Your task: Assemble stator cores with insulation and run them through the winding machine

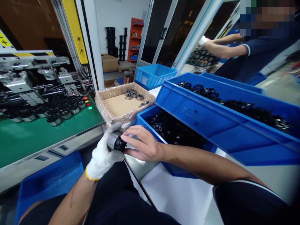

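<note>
Beside a green bench (28,143), one worker's gloved left hand (100,156) grasps one cylinder (112,140), while the bare right hand (142,145) pinches its black end. From the cylinder, one lined carton (112,107) sits toward 1 o'clock, several parts (132,93) inside. Two blue bins hold black parts too heaped to count: the lower bin (146,120) at 3 o'clock, the tilted upper bin (192,109) toward 2. One co-worker (257,53) stands farther off at 2 o'clock; more parts (55,120) cluster on the bench toward 10.
</note>
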`<state>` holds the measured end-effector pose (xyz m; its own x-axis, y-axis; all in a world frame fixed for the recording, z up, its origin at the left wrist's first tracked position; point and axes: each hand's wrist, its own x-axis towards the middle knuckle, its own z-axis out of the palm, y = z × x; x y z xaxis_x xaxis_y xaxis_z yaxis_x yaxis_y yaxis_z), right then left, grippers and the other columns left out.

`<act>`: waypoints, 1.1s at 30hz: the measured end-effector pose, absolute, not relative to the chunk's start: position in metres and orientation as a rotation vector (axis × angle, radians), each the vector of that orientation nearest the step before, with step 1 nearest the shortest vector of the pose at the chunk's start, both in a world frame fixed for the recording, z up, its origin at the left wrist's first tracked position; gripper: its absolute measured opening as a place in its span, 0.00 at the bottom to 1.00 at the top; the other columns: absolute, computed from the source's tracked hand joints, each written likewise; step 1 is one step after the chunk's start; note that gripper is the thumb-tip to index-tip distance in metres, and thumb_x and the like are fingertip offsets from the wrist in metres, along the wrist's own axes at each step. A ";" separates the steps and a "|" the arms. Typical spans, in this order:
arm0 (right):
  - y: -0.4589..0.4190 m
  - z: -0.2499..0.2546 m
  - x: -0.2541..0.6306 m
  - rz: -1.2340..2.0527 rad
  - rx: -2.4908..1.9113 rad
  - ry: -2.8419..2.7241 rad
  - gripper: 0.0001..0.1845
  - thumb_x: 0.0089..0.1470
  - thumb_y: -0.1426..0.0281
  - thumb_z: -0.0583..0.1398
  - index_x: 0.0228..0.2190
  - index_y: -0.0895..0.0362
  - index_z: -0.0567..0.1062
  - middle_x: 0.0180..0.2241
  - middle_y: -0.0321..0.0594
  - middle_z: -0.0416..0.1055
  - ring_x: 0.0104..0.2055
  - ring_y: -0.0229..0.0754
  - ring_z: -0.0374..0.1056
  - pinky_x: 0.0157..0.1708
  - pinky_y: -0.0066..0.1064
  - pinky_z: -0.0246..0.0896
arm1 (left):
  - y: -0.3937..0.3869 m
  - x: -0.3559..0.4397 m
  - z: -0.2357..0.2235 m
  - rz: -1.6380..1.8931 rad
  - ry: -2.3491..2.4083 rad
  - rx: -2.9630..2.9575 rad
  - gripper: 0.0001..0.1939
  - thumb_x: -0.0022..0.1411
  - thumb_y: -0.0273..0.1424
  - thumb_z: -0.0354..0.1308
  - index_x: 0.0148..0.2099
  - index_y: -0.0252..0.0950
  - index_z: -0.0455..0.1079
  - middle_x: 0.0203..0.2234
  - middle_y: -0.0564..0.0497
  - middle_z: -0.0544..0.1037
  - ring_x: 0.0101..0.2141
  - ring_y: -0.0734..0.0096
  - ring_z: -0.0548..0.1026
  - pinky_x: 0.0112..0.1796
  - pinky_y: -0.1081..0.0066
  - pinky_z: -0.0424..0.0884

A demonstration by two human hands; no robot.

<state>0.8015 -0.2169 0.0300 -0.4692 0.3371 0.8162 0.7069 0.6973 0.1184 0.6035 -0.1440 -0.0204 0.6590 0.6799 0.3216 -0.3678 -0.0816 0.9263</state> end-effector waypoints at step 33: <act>-0.211 0.022 0.809 0.222 -1.161 -1.786 0.21 0.60 0.64 0.70 0.51 0.59 0.76 0.44 0.47 0.77 0.40 0.40 0.74 0.41 0.32 0.75 | -0.158 0.612 -0.014 1.050 0.445 1.508 0.35 0.62 0.41 0.69 0.68 0.42 0.65 0.58 0.44 0.78 0.57 0.51 0.76 0.59 0.57 0.71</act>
<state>0.8087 -0.2113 0.0224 -0.0880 0.7836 0.6150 0.6092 0.5308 -0.5892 0.6118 -0.1576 -0.0141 0.5220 0.7737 0.3590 -0.2806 -0.2417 0.9289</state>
